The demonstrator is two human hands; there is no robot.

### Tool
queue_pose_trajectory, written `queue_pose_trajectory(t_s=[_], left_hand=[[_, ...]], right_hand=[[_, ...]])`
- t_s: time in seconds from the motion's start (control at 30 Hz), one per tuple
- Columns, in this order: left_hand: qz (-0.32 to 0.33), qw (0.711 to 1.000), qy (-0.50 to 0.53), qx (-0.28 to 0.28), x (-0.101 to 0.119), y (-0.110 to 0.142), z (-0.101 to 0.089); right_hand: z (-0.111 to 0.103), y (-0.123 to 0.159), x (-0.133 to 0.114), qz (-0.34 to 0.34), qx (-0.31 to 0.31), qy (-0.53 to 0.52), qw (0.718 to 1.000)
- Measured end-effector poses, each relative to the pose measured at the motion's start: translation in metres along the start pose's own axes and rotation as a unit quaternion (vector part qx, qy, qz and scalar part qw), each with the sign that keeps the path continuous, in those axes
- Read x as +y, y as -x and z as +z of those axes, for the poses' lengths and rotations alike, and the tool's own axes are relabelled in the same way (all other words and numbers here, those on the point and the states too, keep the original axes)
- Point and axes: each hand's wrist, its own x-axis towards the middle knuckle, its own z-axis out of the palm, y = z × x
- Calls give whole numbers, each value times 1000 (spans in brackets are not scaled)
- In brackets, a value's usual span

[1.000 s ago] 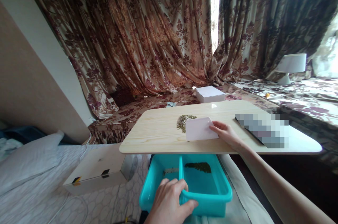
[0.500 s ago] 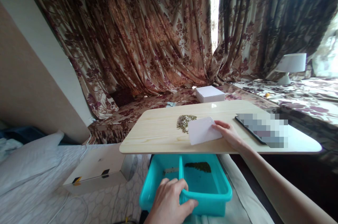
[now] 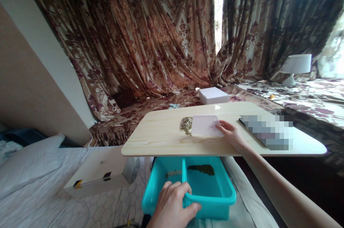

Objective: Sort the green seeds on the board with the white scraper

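Observation:
Between the thumb and fingers of my right hand (image 3: 231, 133) is a white card (image 3: 205, 126), held over the wooden tabletop (image 3: 156, 133). Its left edge meets or overlaps a pile of mixed green and pale grains (image 3: 186, 125); I cannot tell whether it touches them. My left hand (image 3: 176, 203) grips the near rim of a turquoise two-compartment bin (image 3: 212, 203) at its divider. Dark green grains (image 3: 202, 169) lie in the bin's right compartment. A few pale grains (image 3: 174, 173) sit in the left one.
On the table's right side lies a dark flat device (image 3: 258, 135), its face blurred out. A white box (image 3: 214, 95) stands behind the table. Another white box (image 3: 100, 172) rests on the bed at left. A lamp (image 3: 297, 65) stands at the far right.
My right hand has shifted the white card slightly away from me and levelled it, bringing it against or over the pile's right side. My left hand and the bin have stayed put.

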Motion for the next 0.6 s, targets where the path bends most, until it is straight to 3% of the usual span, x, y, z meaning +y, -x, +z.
queue_pose_trajectory(t_s=[0.6], left_hand=[[0,1000,4,2,2,-1,0]], right_hand=[[2,1,-3,-4,-29,14,999]])
